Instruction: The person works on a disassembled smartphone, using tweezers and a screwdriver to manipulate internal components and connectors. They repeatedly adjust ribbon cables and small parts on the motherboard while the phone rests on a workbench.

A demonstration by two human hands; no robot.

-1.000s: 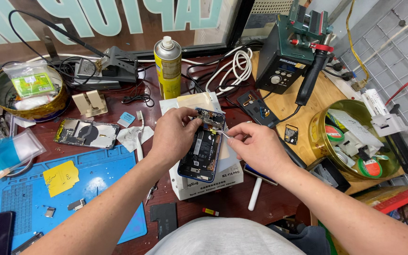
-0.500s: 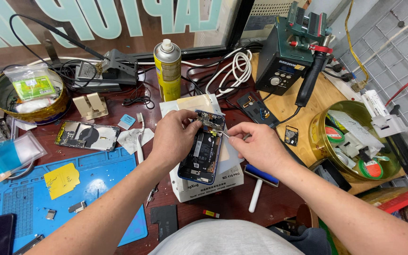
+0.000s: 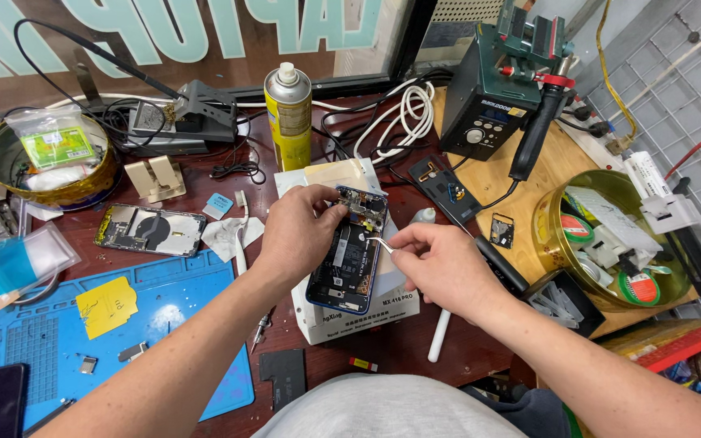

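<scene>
Right now the left hand (image 3: 298, 231) grips the upper edge of an opened phone (image 3: 349, 259), fingers curled around its top left corner, steadying it. That phone, its back off and its dark innards showing inside a blue frame, lies tilted on a white box (image 3: 350, 312) at the middle of the bench (image 3: 403, 345). Opposite, the right hand (image 3: 440, 264) pinches a pair of thin metal tweezers (image 3: 381, 242) between thumb and forefinger, the tip resting at the phone's right edge (whether it touches a part is too fine to tell).

Just behind the phone stands a yellow spray can (image 3: 288, 118), upright, with coiled white cable (image 3: 403, 118) to its right. Further right sits a dark green soldering station (image 3: 501, 89), its black handle hanging down over a wooden board. A gold round tin (image 3: 549, 235) full of tape rolls and odds sits near the right wrist.

To the left lies a second dismantled phone back (image 3: 149, 229), and nearer the person a blue work mat (image 3: 34, 341) carrying a yellow sticky note (image 3: 105, 306). Another gold tin (image 3: 50, 174) holds small plastic bags at far left.
</scene>
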